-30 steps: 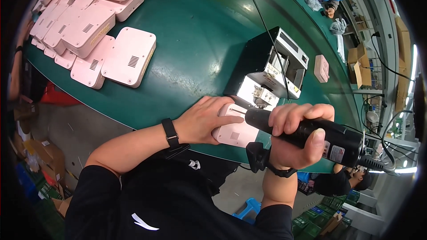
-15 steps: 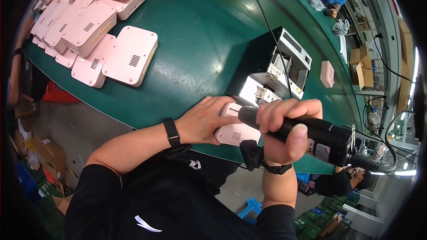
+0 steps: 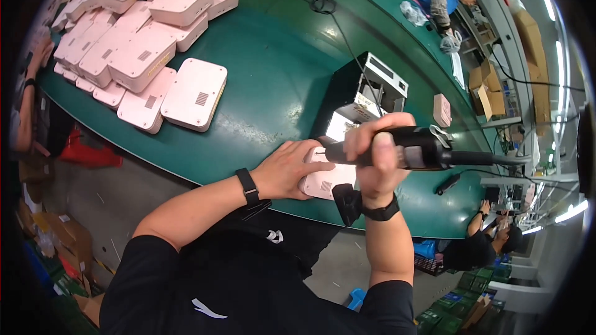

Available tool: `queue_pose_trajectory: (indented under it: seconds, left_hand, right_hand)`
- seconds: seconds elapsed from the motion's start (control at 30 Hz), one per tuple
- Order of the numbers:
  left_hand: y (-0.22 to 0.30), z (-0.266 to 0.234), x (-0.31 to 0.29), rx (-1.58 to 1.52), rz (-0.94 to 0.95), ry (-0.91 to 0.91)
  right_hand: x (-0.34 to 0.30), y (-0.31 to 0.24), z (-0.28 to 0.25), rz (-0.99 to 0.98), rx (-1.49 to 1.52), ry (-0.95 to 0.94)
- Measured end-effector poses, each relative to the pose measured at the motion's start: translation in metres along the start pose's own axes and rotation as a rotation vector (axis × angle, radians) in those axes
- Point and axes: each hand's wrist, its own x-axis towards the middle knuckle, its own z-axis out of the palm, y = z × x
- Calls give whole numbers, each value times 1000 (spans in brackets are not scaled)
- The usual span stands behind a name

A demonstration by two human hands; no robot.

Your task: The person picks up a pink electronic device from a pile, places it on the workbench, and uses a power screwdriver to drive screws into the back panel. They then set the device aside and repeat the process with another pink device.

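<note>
On the green bench lies a small pale-pink plastic case (image 3: 327,183) with a slotted vent and corner screw holes. My left hand (image 3: 285,170) grips it from the left, thumb across its top and fingers along its far edge. My right hand (image 3: 379,155) is wrapped round a black corded electric screwdriver (image 3: 419,147), tilted over the case. Its thin bit points at the case's far left corner, by my left fingers; whether a screw is under it I cannot make out. Just beyond stands a black and silver boxy machine (image 3: 357,96), its front partly hidden by my right hand.
Many similar pink cases (image 3: 143,59) are piled at the far left, with one separate case (image 3: 195,94) near me. Another pink case (image 3: 442,110) lies right of the machine. A black cable (image 3: 347,37) hangs across the bench. Co-workers (image 3: 434,0) sit across and to the right.
My right hand and the screwdriver have swung leftward, the tool's back end now higher and more level. My left hand still holds the case. The whole view has shifted slightly.
</note>
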Motion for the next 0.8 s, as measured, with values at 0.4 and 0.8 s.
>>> queue_pose_trajectory:
  seconds: [0.4,0.8]
  left_hand:
    - [-1,-44,-22,100,-143,1]
    - [-4,-43,-22,103,-139,-22]
  right_hand:
    - [16,-14,-68,-193,68,439]
    - [-10,-8,-59,-9,42,341]
